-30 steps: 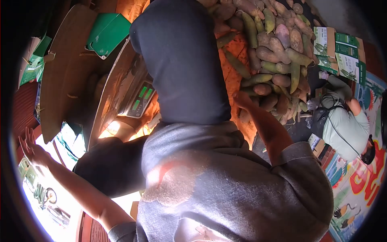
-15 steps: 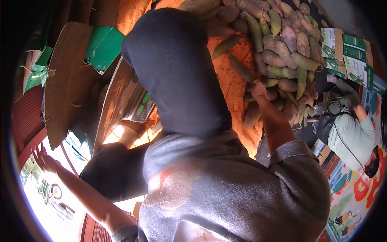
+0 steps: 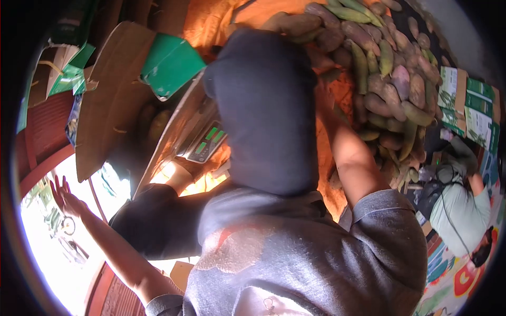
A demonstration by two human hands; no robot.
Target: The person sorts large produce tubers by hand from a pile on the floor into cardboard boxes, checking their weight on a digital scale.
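My left hand is held out at the lower left, palm up with fingers spread, and holds nothing. My right hand reaches down beside my raised knee, over the orange sheet. Its fingers are blurred and partly behind the knee, so I cannot tell what it holds. Close to its right lies a heap of long brown and green vegetables. Left of the knee, a digital scale with lit green displays sits behind a cardboard flap.
A large open cardboard box with a green panel stands at left, rounded produce in its shadow. Green-and-white cartons are stacked at right. Another person in a pale shirt crouches below them. Bright daylight enters at lower left.
My right hand gripped a long green vegetable at the heap's edge; now it has moved left, close against my knee. My left hand stays outstretched. The view has shifted slightly.
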